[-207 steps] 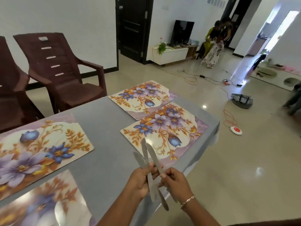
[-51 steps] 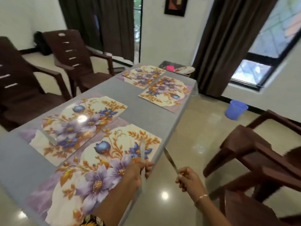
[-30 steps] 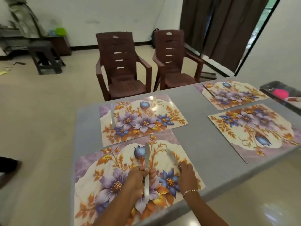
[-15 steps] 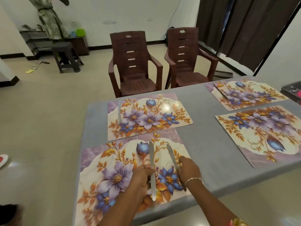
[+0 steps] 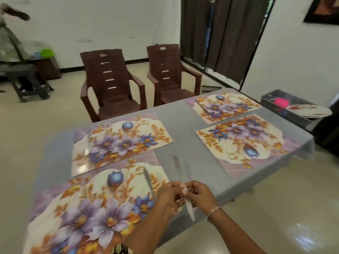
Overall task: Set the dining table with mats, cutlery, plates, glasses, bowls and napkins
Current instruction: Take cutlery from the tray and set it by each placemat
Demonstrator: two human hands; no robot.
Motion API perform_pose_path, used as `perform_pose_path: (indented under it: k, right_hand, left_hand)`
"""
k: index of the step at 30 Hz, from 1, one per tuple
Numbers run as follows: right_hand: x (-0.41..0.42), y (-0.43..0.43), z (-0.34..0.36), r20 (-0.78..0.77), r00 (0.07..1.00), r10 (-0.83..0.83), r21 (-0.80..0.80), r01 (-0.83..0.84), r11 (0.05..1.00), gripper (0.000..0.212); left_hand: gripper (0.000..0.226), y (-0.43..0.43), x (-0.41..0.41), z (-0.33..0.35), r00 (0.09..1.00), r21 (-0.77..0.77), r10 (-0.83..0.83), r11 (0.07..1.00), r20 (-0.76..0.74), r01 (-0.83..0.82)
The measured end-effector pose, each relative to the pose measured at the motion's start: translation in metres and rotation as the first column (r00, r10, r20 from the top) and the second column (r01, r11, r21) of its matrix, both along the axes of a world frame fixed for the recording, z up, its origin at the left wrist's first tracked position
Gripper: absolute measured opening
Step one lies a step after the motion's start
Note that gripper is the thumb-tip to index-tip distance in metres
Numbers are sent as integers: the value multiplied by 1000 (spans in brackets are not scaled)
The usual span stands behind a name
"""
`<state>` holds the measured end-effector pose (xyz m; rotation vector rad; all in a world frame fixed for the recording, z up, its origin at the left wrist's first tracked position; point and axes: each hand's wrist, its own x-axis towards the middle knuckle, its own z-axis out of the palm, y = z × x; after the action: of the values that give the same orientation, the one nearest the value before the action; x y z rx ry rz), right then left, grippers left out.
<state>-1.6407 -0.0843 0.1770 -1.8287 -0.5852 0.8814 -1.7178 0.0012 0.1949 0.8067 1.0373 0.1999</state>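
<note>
1 knife [image 5: 148, 180] flat on nr floral mat [image 5: 82, 208], R side; 2nd knife [image 5: 178, 169] held aloft, tip away.

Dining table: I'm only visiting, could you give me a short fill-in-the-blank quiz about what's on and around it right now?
1. The grey table carries ___ floral mats.
2. The left hand and the right hand together pinch one ___ above the table's near edge.
3. Beyond the table's far side stand ___ brown chairs.

Missing words: four; knife; two.
</note>
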Motion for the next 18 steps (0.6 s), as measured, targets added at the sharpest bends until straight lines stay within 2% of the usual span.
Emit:
perform_pose_path:
  k: [5, 9, 12, 15, 18]
  right_hand:
    - [52, -53, -1, 17, 987, -160, -5, 160, 987, 22]
    - [98, -88, -10, -127, 936, -329, 32, 335, 941, 20]
    - [142, -109, -19, -155, 901, -405, 8, 411, 911, 21]
    - [196, -121, -21, -105, 873, -476, -48, 474, 879, 22]
    - [256, -129, -25, 35, 877, -479, -140, 479, 866, 18]
  left_hand:
    - [10, -42, 60, -2, 985, 16, -175, 985, 2, 175]
    - [14, -64, 115, -3, 969, 19, -248, 969, 8, 247]
    - [18, -72, 159, -7, 961, 5, -275, 961, 13, 275]
    - [20, -74, 210, -14, 962, -47, -271, 961, 25, 272]
    - [18, -71, 267, -20, 967, -85, -256, 963, 11, 256]
